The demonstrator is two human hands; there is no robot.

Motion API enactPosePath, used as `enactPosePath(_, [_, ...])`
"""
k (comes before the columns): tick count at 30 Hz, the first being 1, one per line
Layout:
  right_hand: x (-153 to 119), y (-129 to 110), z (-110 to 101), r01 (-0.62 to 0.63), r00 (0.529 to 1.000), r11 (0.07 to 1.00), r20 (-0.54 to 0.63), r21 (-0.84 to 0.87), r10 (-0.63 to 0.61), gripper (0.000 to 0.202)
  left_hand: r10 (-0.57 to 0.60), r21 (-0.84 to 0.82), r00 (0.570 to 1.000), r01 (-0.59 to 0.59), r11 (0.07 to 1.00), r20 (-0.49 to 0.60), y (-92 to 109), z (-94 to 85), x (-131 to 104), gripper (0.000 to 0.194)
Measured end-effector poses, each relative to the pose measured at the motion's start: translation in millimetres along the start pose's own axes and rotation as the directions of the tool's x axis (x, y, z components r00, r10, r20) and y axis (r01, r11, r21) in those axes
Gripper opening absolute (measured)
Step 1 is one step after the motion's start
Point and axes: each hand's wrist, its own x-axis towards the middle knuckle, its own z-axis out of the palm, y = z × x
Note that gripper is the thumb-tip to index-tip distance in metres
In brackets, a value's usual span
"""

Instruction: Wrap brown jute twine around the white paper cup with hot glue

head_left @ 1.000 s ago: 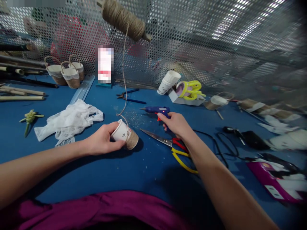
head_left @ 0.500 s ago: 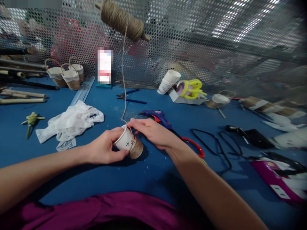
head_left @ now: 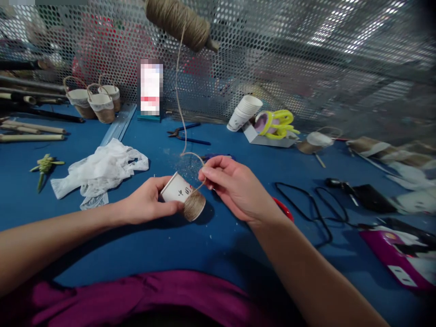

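Note:
A white paper cup [head_left: 177, 188] with dark characters lies tilted in my left hand [head_left: 147, 201], its mouth toward the upper left. Brown twine [head_left: 195, 205] is wound round the cup's base end. My left thumb presses the cup's near side, and the fingers behind it are partly hidden. My right hand [head_left: 235, 184] pinches the loose twine strand [head_left: 194, 154] just right of the cup. From there the strand loops up to a twine spool [head_left: 179, 22] hanging at the mesh.
White lace [head_left: 102, 170] lies left, pliers [head_left: 190, 136] behind. The glue gun [head_left: 223, 157] is mostly hidden by my right hand. Stacked cups [head_left: 243, 113], a box with yellow-handled scissors [head_left: 272, 125] and a black cable [head_left: 313, 204] are right. Small baskets [head_left: 102, 106] stand back left.
My right hand has moved right, away from the cup, with the strand pinched in it. The cup has turned and lies more level in my left hand.

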Motion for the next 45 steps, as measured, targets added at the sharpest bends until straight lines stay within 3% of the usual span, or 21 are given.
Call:
enactPosePath(4, [-1.8, -1.3, -2.3, 0.048, 0.999, 0.999, -0.01, -0.002, -0.048, 0.015, -0.016, -0.074, 1.0, 0.017, 0.997, 0.004, 0.1, 0.3, -0.4, 0.023])
enactPosePath(13, [2.3, 10.6, -4.0, 0.158, 0.977, 0.969, -0.114, -0.19, -0.181, 0.013, 0.013, -0.094, 1.0, -0.011, 0.995, 0.026, -1.5, -1.3, -1.4, 0.023])
enactPosePath(35, [1.1, 14.4, 1.9, 0.07, 0.991, 0.95, -0.088, -0.306, -0.102, 0.01, 0.108, 0.07, 0.994, -0.108, 0.992, 0.004, -4.4, -2.7, -7.9, 0.032])
enactPosePath(45, [0.0, 15.4, 2.9, 0.043, 0.995, 0.951, -0.071, -0.305, -0.067, 0.01, 0.151, 0.067, 0.988, -0.148, 0.987, -0.036, -4.4, -3.7, -8.8, 0.02])
